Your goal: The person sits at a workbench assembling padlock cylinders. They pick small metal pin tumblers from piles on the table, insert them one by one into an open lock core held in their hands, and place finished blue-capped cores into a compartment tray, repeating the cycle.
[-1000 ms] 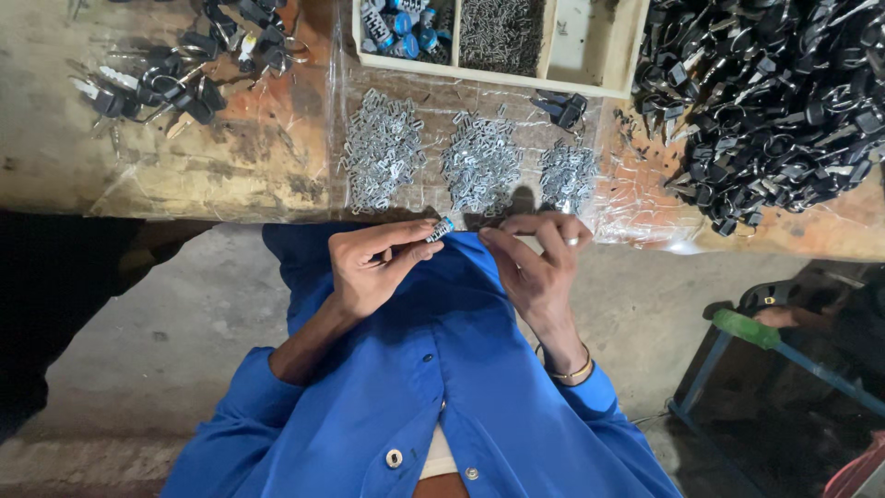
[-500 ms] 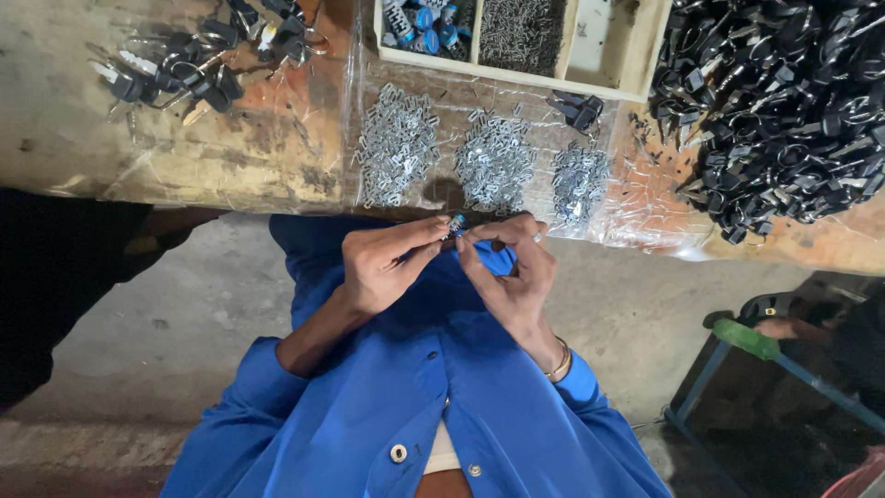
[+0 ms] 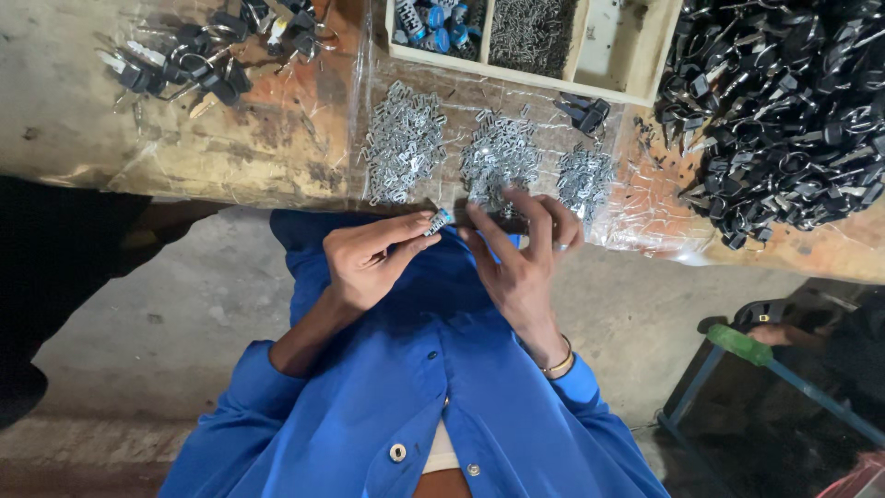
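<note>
My left hand pinches a small metal cylinder part between thumb and fingertips, just at the bench's near edge. My right hand reaches forward with fingers spread, its tips touching the middle pile of small silver metal pieces. Two more piles of the same silver pieces lie to the left and right of it on clear plastic sheet. I wear a blue shirt and a bangle on the right wrist.
A wooden tray at the back holds blue-capped parts and thin dark pins. A big heap of black keys fills the right. More keys lie far left. A green-handled frame stands lower right on the concrete floor.
My right hand has left the part held near my left hand and stretched forward onto the middle silver pile. The left hand still holds the small cylinder.
</note>
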Tool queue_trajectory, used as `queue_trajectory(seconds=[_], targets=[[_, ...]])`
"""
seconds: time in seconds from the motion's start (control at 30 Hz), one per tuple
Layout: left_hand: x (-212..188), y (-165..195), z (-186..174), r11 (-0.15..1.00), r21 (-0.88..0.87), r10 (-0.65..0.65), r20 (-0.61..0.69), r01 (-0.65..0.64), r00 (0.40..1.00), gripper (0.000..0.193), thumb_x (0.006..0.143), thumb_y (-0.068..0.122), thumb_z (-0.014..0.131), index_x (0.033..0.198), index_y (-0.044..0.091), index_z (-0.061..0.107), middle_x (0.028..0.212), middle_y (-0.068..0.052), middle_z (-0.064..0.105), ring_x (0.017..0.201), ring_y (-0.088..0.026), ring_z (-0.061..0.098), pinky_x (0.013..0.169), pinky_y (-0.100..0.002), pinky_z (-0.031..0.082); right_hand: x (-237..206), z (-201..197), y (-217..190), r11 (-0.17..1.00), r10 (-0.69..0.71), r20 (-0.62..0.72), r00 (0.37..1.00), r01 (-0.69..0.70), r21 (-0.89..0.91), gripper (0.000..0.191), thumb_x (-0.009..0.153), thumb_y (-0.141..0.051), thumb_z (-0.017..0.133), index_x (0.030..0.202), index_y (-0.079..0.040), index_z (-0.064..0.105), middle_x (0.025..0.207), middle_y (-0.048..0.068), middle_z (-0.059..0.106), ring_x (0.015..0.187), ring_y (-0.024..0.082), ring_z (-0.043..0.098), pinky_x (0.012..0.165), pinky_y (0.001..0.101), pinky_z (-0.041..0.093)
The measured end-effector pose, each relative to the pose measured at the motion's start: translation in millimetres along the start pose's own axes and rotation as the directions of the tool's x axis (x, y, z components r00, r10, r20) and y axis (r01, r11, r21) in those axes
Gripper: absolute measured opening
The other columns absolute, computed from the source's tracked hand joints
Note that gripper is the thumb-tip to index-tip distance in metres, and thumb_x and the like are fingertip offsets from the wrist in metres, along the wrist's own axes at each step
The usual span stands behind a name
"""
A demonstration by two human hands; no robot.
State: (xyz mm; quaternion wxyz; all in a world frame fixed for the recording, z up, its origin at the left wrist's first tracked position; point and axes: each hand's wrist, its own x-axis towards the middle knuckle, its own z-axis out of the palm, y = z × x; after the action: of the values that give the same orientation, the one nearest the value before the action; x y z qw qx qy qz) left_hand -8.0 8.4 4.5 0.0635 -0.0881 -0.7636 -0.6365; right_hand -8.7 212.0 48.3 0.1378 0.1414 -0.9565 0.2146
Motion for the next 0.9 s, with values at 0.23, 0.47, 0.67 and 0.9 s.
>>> queue_trajectory(seconds=[0.23,0.47,0.67,0.9], targets=[[-4.8,-5.1,1.6,0.991,-0.105,-0.088,-0.002,0.087,0.996,0.025,0.087,-0.004,0.084,0.11,-0.004,0.074,0.115,-0.016,0.077,0.1,-0.02,0.078,0.083,-0.028,0.065,-6.0,-1.6,7.2,0.986,0.068,0.032,0.997,-0.072,0.152,0.043,0.085,-0.021,0.095,0.122,-0.016,0.075,0.14,0.007,0.055,0.129,0.033,0.046,0.109,0.047,0.033],[-6.7,-9.3,2.2,0.991,-0.056,-0.125,-0.017,0.123,0.992,0.025,0.083,-0.002,0.088,0.106,-0.003,0.077,0.11,-0.014,0.079,0.082,-0.012,0.074,0.063,-0.022,0.054,-10.7,-0.1,11.3,0.998,0.019,0.0,1.0,-0.019,0.063,0.038,0.081,-0.023,0.096,0.114,-0.023,0.077,0.14,0.006,0.055,0.127,0.033,0.046,0.109,0.0482,0.032],[-6.0,-7.5,3.4,0.99,-0.079,-0.121,-0.017,0.119,0.993,0.025,0.084,-0.001,0.087,0.107,-0.003,0.076,0.11,-0.014,0.079,0.087,-0.012,0.075,0.067,-0.022,0.057,-14.4,1.5,16.5,0.998,0.024,-0.046,0.999,-0.022,0.052,0.036,0.08,-0.017,0.095,0.11,-0.024,0.076,0.128,0.001,0.063,0.122,0.029,0.05,0.106,0.0466,0.031],[-2.2,-5.8,6.3,0.993,-0.102,-0.054,-0.001,0.054,0.999,0.026,0.086,-0.002,0.085,0.109,-0.005,0.074,0.113,-0.016,0.077,0.101,-0.019,0.078,0.084,-0.028,0.064,-12.3,-1.9,5.6,0.93,0.144,-0.029,0.989,-0.125,0.345,0.023,0.088,-0.004,0.088,0.101,-0.012,0.071,0.101,0.0,0.074,0.098,0.019,0.066,0.103,0.0372,0.036]])
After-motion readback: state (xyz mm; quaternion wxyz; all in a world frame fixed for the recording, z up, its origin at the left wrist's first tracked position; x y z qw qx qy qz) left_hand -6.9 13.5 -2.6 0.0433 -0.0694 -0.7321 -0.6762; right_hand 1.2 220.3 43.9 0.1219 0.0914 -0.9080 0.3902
